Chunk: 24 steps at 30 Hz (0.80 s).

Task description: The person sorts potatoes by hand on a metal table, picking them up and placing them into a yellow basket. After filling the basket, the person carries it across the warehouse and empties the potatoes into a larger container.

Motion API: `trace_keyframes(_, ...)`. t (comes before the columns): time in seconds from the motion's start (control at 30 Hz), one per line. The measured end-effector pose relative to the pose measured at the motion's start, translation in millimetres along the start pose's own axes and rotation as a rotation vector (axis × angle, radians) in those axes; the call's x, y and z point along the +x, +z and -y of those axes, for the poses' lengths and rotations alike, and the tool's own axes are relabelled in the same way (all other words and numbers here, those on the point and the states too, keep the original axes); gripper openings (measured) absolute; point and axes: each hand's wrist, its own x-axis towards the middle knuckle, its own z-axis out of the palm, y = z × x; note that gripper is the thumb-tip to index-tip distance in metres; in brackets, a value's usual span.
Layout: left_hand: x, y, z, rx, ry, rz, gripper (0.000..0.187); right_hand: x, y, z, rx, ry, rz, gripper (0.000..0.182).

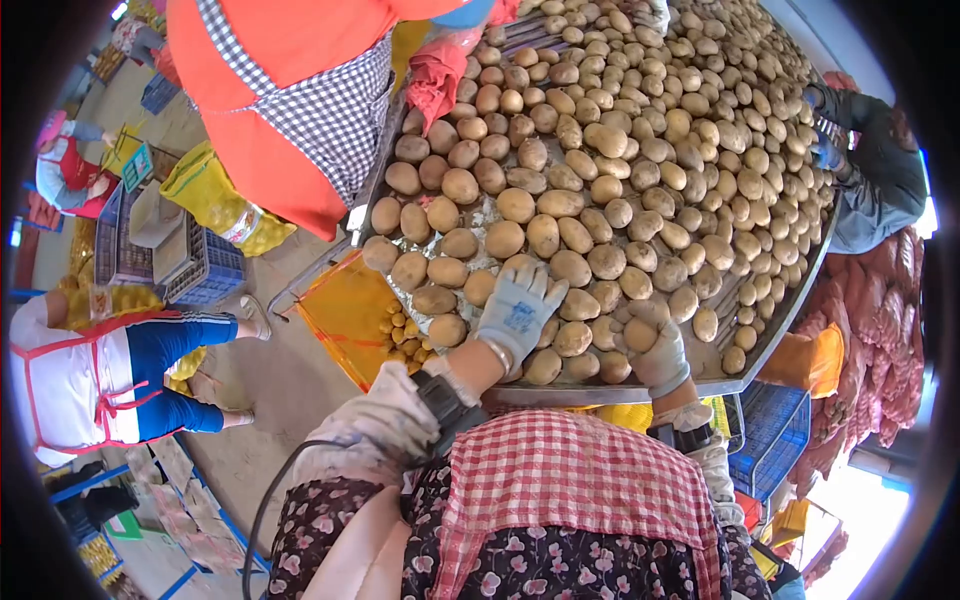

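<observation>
My left hand (520, 312), in a pale glove with a blue print, lies over the potatoes near the table's front edge. Its fingers are stretched out and apart, touching potatoes, with none gripped. To the right, my right hand (657, 350) wears a glove with dirt-stained fingers, which curl around a potato (640, 336). Loose brown potatoes (610, 140) of mixed sizes cover most of the metal sorting table (715, 386). Beside my left hand, one potato (447, 330) rests at the table's left edge.
A co-worker in an orange top and checked apron (320, 120) stands at the left side. Another person in dark sleeves (880, 180) works across at the right. An orange bag (345, 305) of small potatoes hangs below left. Blue crates (770, 440) and red mesh sacks (860, 340) stand right.
</observation>
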Motion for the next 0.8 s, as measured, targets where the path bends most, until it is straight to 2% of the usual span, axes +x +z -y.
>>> trace_keyframes(0.07,14.1,-8.1,7.6,0.005,0.082,0.084,0.04,0.5,3.7,-16.3,0.58,0.191,-0.019,0.029)
trace_keyframes(0.1,19.1,-15.6,14.2,-0.101,0.08,0.205,0.039,4.6,-4.1,-17.5,0.924,0.522,-0.009,0.034)
trace_keyframes(0.13,20.5,-24.5,14.7,-0.098,0.077,0.203,0.039,3.5,-2.5,-3.1,0.923,0.521,-0.004,0.034)
trace_keyframes(0.2,23.4,-42.8,17.3,-0.485,-0.156,0.218,0.041,2.0,7.6,31.9,0.238,0.307,0.14,0.041)
trace_keyframes(0.23,29.8,-60.1,13.3,-0.764,-0.129,0.234,0.048,1.7,13.9,29.6,0.24,0.309,0.14,0.041)
trace_keyframes(0.27,25.3,-51.5,-2.5,-0.765,-0.129,0.241,0.048,0.2,20.4,24.9,0.738,0.484,0.163,0.044)
trace_keyframes(0.3,21.6,-38.9,-23.6,-0.812,0.011,-0.037,0.051,2.1,22.8,22.1,1.238,0.644,0.182,0.047)
trace_keyframes(0.33,22.8,-42.2,-33.0,-0.845,0.146,-0.315,0.054,5.2,20.3,22.8,1.239,0.65,0.186,0.047)
trace_keyframes(0.37,24.4,-47.8,-22.0,-0.818,0.081,-0.212,0.061,7.9,15.8,23.8,1.075,0.573,0.063,0.049)
trace_keyframes(0.4,13.7,-45.1,-13.3,-0.82,0.078,-0.202,0.061,9.2,10.2,25.3,0.912,0.497,-0.062,0.051)
trace_keyframes(0.43,-1.3,-37.8,-4.8,-0.579,-0.017,-0.128,0.061,12.2,0.0,30.9,0.688,0.431,-0.101,0.055)
trace_keyframes(0.47,-16.0,-31.8,3.8,-0.336,-0.105,-0.056,0.061,13.8,-9.6,24.0,0.693,0.439,-0.11,0.055)
trace_keyframes(0.5,-34.2,-30.6,7.7,-0.293,0.096,0.033,0.059,13.5,-19.7,14.6,0.126,0.348,-0.164,0.056)
trace_keyframes(0.53,-48.5,-28.8,2.9,-0.301,0.096,0.044,0.059,12.2,-23.8,5.8,-0.438,0.244,-0.202,0.058)
trace_keyframes(0.6,-55.7,-44.0,-2.4,-0.562,0.325,0.058,0.052,14.3,-15.0,2.2,-0.544,0.317,-0.163,0.061)
trace_keyframes(0.63,-49.8,-57.7,3.9,-0.657,0.328,0.074,0.044,20.5,-7.0,10.2,-0.826,0.357,-0.068,0.061)
trace_keyframes(0.67,-32.9,-88.0,10.9,-0.526,0.041,0.285,0.043,26.8,0.5,19.3,-1.103,0.397,0.035,0.061)
trace_keyframes(0.7,-23.2,-105.8,17.7,-0.382,-0.241,0.495,0.041,35.5,3.2,27.4,-1.094,0.467,0.039,0.059)
trace_keyframes(0.77,-64.7,-46.0,53.2,-0.268,-0.496,-0.386,0.043,43.6,1.0,29.8,-1.059,0.493,0.029,0.06)
trace_keyframes(0.8,-68.7,-42.9,75.0,-0.103,-0.498,-0.428,0.046,43.7,-0.4,29.6,-1.032,0.501,0.024,0.061)
